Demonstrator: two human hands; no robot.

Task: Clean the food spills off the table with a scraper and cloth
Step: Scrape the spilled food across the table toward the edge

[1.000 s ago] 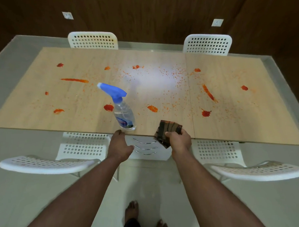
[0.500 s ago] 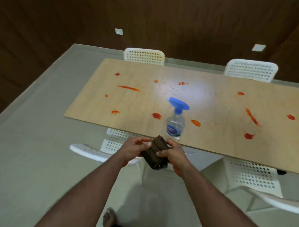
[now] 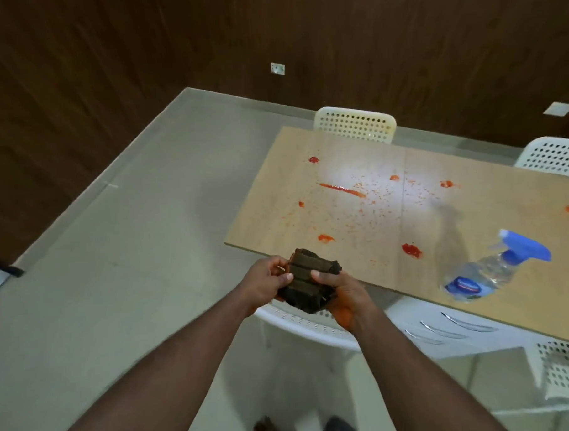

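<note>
Dark folded cloth (image 3: 307, 284) was gripped at frame centre by both hands: left hand (image 3: 266, 286) curled round its left side, right hand (image 3: 340, 292) clasping its right, just off the stained table (image 3: 359, 231) edge.

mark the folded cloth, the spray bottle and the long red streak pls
Dark brown folded cloth (image 3: 307, 281), head view: middle of the folded bundle.
Clear plastic spray bottle with blue trigger head (image 3: 484, 273), head view: clear body.
Long red sauce streak on the light wooden table (image 3: 342, 190), head view: mid-length.
</note>
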